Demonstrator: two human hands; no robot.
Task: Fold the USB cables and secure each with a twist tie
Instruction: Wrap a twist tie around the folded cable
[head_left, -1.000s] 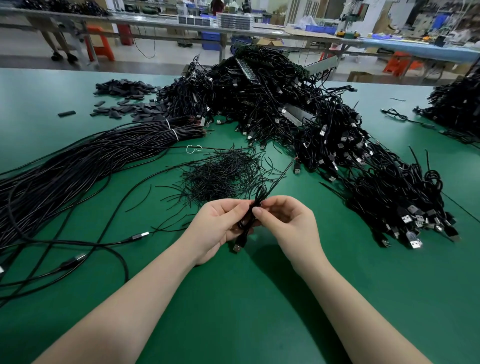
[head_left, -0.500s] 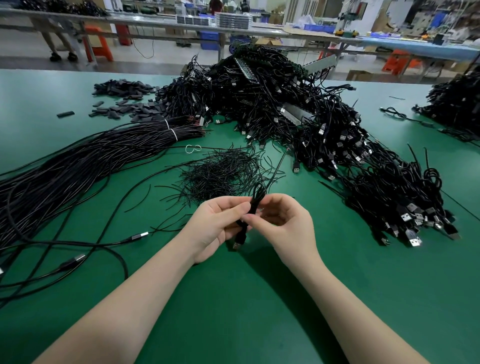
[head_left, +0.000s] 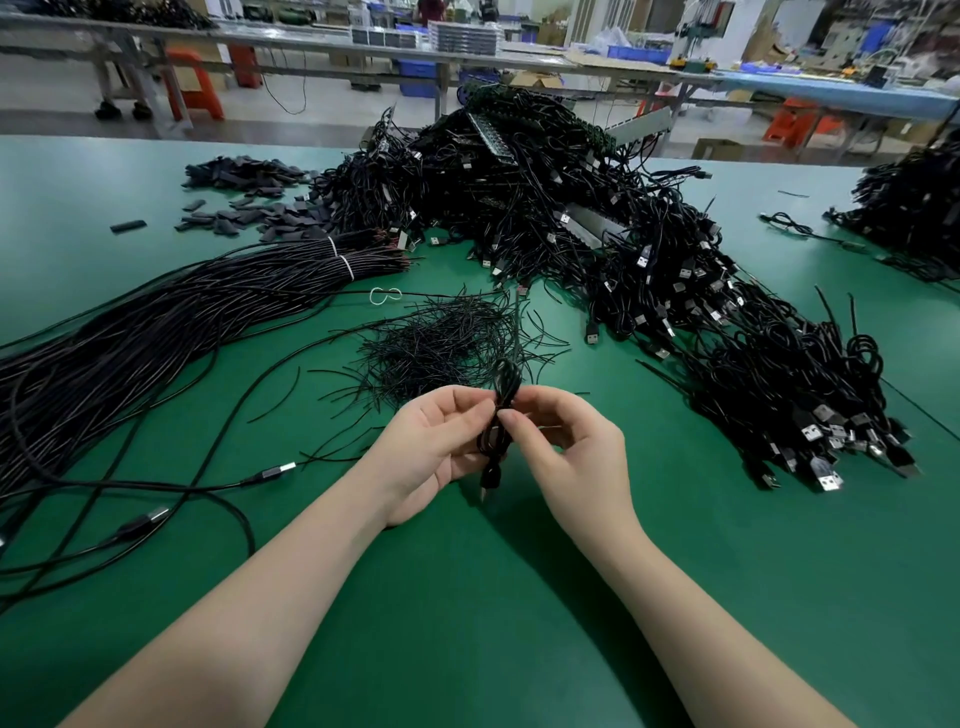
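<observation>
Bright, even overhead light; soft arm shadows on green table near centre. Wide-angle bending at edges. Far background w/ benches slightly blurred.

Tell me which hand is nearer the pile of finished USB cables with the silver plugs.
Right. The right hand sits on the side of the finished cable pile, with open green mat between. The left hand is beyond it, farther away. Both pinch the folded cable.

Both bare forearms reach in from the lower corners and meet at mid-frame, where the left hand, palm turned inward, and the right hand, thumb and forefinger together, pinch a folded black cable between them.
</observation>
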